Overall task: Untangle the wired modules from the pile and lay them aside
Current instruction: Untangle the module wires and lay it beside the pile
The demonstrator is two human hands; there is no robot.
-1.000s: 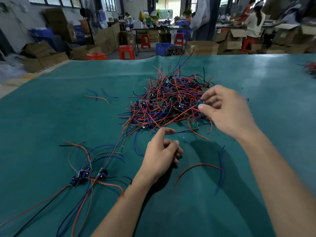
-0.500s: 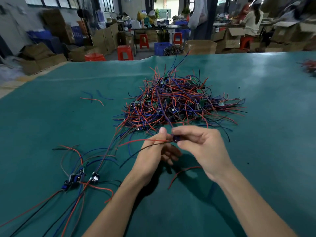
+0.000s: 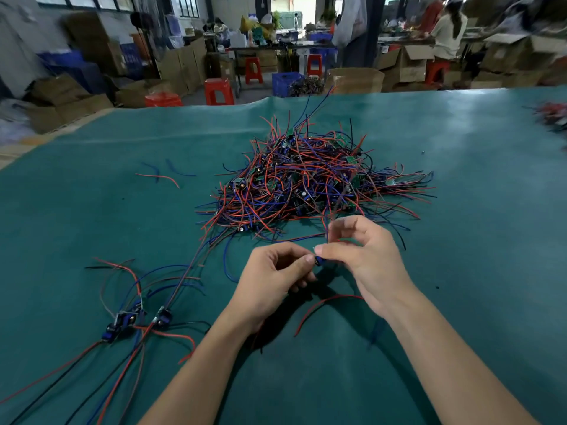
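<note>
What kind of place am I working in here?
Probably a small electronics assembly workshop: a tangled pile of wired modules lies on a green-covered table, with stacked cardboard boxes and red plastic stools behind it.

The tangled heap of red, blue and black wired modules [image 3: 310, 182] blocks the middle of the green mat-covered table [image 3: 491, 240], its stray leads fanning out toward the right. Left of the heap the mat lies open, apart from a few loose red and blue wire offcuts [image 3: 159, 174]. The near-left corner is crossed by laid-out modules with long trailing wires [image 3: 138, 320]. A loose curved red wire [image 3: 325, 303] lies between the forearms. At the far right edge sits what may be another wire bundle [image 3: 552, 115], blurred.
</note>
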